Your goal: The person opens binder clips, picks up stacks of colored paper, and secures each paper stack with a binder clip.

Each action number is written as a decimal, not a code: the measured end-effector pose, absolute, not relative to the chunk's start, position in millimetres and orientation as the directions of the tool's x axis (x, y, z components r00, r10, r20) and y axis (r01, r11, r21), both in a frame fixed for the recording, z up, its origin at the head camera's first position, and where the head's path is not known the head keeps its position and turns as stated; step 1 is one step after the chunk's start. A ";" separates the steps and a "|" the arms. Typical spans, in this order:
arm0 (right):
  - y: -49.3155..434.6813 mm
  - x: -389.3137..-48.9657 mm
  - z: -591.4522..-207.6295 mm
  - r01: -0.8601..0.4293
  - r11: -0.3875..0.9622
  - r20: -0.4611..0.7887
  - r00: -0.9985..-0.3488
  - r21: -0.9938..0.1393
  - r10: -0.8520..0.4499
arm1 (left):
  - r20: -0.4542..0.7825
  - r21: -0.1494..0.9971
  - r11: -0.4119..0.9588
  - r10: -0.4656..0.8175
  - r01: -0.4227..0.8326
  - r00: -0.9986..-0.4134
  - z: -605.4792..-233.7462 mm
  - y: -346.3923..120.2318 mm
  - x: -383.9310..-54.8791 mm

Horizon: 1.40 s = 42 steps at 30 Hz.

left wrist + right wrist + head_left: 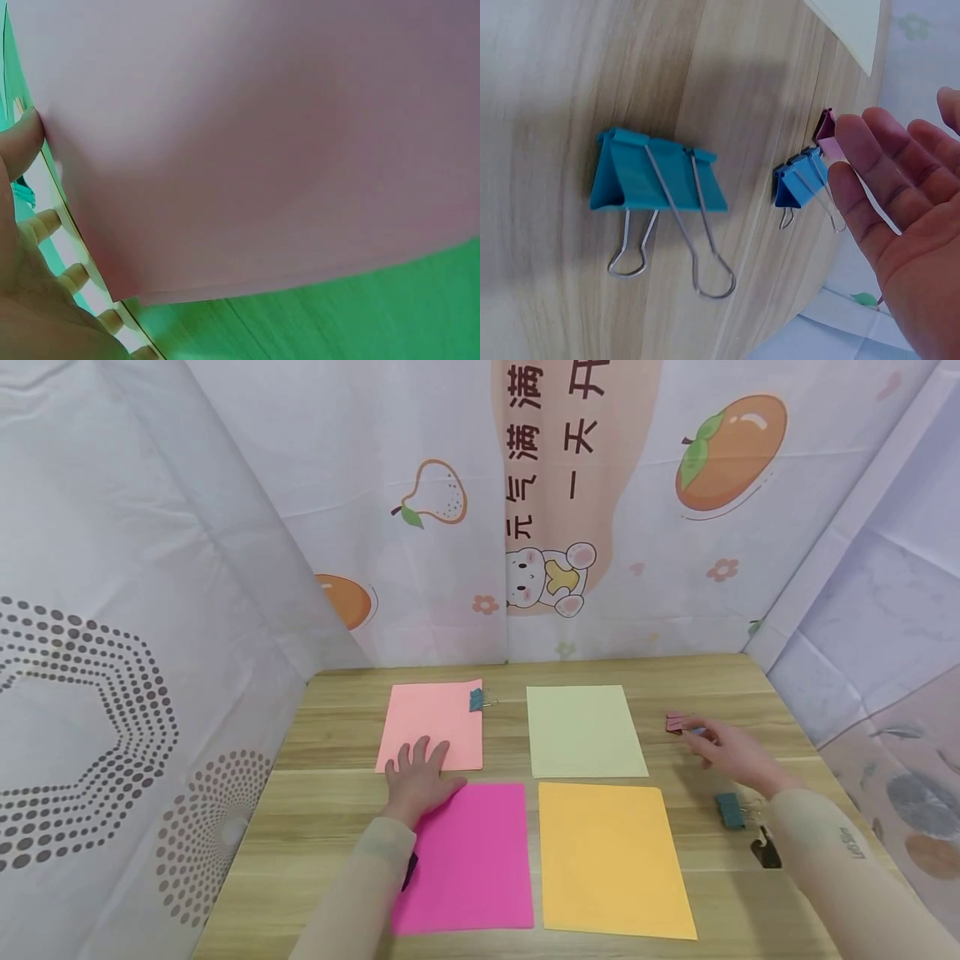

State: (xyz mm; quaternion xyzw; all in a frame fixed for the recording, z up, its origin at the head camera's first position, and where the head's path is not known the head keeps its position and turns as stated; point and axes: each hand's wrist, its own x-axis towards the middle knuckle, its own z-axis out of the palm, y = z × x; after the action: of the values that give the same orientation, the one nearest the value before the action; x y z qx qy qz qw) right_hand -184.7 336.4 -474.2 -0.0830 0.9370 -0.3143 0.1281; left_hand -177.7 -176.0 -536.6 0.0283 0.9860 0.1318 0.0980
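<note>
My left hand (420,785) lies with spread fingers over the lower edge of the salmon-pink paper (431,718) and the top left corner of the magenta paper (476,860). In the left wrist view its thumb (24,142) touches a sheet's edge. A teal binder clip (476,700) sits on the salmon paper's right edge. On the right, my right hand (731,753) reaches to a pink binder clip (674,722) and a blue binder clip (799,180). Its fingers are loosely extended in the right wrist view, right by both clips, with nothing gripped.
Pale green paper (585,731) lies at the back, orange paper (615,860) in front of it. A larger teal binder clip (730,811) and a black clip (766,849) lie near the right forearm. Another black clip (409,870) shows at the magenta paper's left edge. Fabric curtains surround the table.
</note>
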 end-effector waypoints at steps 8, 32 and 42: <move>347.6 -180.3 -475.2 -0.074 0.783 -0.192 -0.951 -0.618 -0.241 | -0.181 0.283 0.959 0.081 0.027 -0.980 -532.6 -175.8 -176.9; 377.8 -162.4 -486.2 -0.056 0.846 -0.293 -0.924 -0.530 -0.244 | -0.199 0.320 0.947 0.077 0.010 -0.977 -546.9 -179.8 -182.7; 390.6 -159.0 -490.3 -0.025 0.898 -0.374 -0.904 -0.440 -0.208 | -0.175 0.312 0.950 0.078 0.020 -0.981 -558.5 -183.5 -185.8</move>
State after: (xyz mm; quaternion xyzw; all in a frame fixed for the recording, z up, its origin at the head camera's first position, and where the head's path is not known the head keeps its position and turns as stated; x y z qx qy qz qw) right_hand -159.0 390.6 -490.3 -0.0612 0.9511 -0.2177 0.2105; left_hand -185.8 -183.5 -558.5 0.0251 0.9830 0.1564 0.0931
